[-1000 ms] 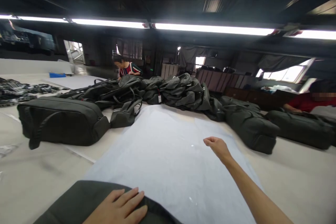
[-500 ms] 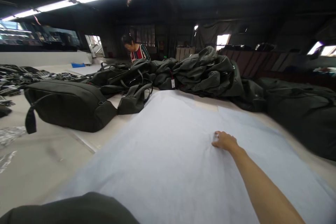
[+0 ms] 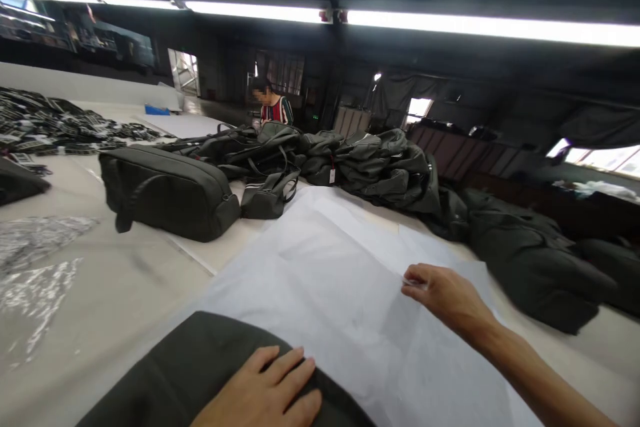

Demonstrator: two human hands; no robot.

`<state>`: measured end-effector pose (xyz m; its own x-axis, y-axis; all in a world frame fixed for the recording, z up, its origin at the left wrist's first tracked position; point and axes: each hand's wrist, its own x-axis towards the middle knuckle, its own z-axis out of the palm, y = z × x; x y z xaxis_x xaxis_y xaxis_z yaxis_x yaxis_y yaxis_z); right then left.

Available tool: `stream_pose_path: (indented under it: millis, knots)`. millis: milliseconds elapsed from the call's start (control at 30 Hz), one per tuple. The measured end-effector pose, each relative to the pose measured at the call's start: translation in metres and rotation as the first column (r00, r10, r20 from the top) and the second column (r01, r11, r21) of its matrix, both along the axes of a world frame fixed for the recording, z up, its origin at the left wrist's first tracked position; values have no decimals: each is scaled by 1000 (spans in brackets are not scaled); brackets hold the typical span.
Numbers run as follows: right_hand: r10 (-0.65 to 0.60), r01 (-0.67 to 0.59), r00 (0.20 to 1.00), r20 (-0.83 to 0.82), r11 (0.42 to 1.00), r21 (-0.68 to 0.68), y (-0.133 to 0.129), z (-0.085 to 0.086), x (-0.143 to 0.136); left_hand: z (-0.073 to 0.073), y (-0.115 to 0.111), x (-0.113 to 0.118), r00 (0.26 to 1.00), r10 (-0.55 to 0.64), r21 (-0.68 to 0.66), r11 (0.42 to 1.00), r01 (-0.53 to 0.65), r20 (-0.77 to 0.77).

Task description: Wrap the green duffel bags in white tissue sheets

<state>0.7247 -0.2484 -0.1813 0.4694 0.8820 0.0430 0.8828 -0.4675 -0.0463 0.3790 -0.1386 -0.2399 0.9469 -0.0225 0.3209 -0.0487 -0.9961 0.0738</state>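
Sheets of thin white paper point(image 3: 320, 267) lie spread over the table in front of me. My right hand point(image 3: 440, 293) pinches the top sheet between thumb and fingers, and the paper bunches at that grip. At the bottom of the view a dark green bag point(image 3: 200, 360) rests partly over the paper. My left hand point(image 3: 270, 390) lies flat on this bag, its fingers stretched and slightly apart. The bag's lower part is cut off by the frame edge.
A full dark green bag point(image 3: 165, 190) stands at left beside a small pouch point(image 3: 270, 197). A heap of dark green bags point(image 3: 375, 163) runs across the back to the right. Clear plastic point(image 3: 40, 287) and piled straps point(image 3: 50, 120) lie left. Someone in a striped top point(image 3: 277, 110) is beyond.
My left hand has come into view on the near bag, which shows more now. My right hand has pinched the paper and drawn it nearer, wrinkling it. The camera view has tilted.
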Motion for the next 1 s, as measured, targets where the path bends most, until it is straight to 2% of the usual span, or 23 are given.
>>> stream_pose_path:
  millis: [100,167,200,300,367,467,533,600,733,833,900,967,1000]
  knots:
    - [172,-195,970,173,972,130,-35,29,-70,35,-16,-8,994,108,-150,983,-102,30]
    - [282,-365,896,342,907,208,-56,39,-113,57,-13,-11,979,150,-207,971,-120,136]
    - [311,-427,858,408,873,234,-65,43,-133,68,-5,-10,968,157,-186,975,-120,198]
    - [347,-505,812,469,820,269,-88,47,-188,95,38,4,932,111,63,988,-141,344]
    - [364,-517,814,453,809,279,-100,46,-219,102,73,17,934,41,241,961,-134,354]
    - [370,-525,813,450,800,290,-114,40,-252,100,110,25,957,-20,399,911,-101,289]
    - [340,-515,816,467,795,320,-124,33,-265,94,121,15,965,-18,431,897,-100,261]
    - [263,-464,839,476,803,375,-133,24,-273,88,123,-7,966,-12,434,895,-105,257]
    - [101,-316,882,460,852,418,-153,3,-285,77,116,-69,970,-60,456,888,-57,236]
    - [28,-226,907,419,873,432,-162,-5,-290,68,98,-113,936,-95,415,908,-58,338]
    - [-4,-169,931,365,881,441,-163,-4,-291,62,71,-134,883,-104,304,952,-45,457]
    - [-29,-95,962,270,895,435,-162,2,-288,56,33,-147,859,-168,178,980,91,484]
    - [-43,-52,977,209,901,430,-160,7,-285,52,12,-150,860,-225,126,974,188,459]
